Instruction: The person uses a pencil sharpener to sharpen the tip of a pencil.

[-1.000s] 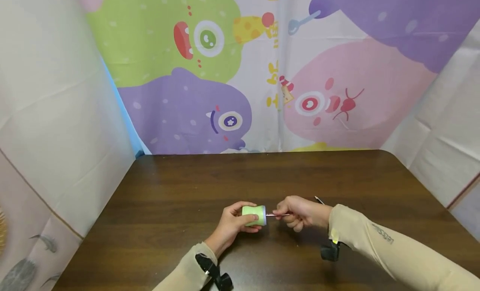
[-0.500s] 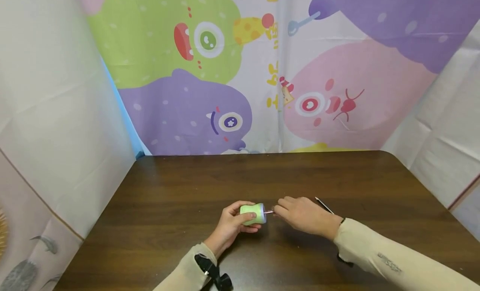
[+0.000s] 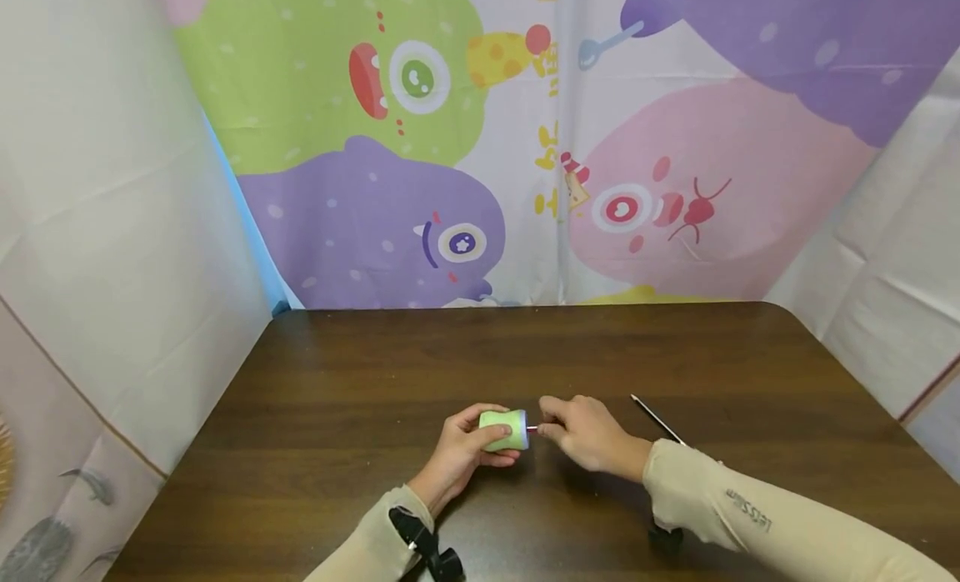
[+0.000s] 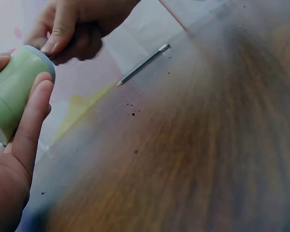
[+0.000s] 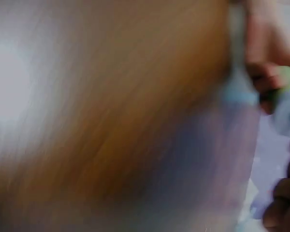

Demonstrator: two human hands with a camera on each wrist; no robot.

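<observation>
My left hand [image 3: 465, 444] grips a light green pencil sharpener [image 3: 498, 430] with a pale blue rim, fingers and thumb around its body. It lies on its side above the table, its blue end facing right. From that end sticks out a short length of reddish pencil [image 3: 532, 428]. My right hand [image 3: 592, 432] pinches the outer end of this pencil between thumb and fingers. In the left wrist view the sharpener [image 4: 17, 87] shows large, and the fingers hide most of the pencil. The right wrist view is blurred.
Another sharpened pencil [image 3: 656, 417] lies on the dark wooden table [image 3: 337, 449], partly behind the right sleeve. Small dark specks [image 4: 133, 114] are scattered on the tabletop. A cartoon-printed cloth [image 3: 525, 148] hangs at the back, with pale cloths at both sides.
My right hand has twisted back and forth around the pencil and now sits closer to the sharpener. Less pencil shows outside. The left hand has barely moved.
</observation>
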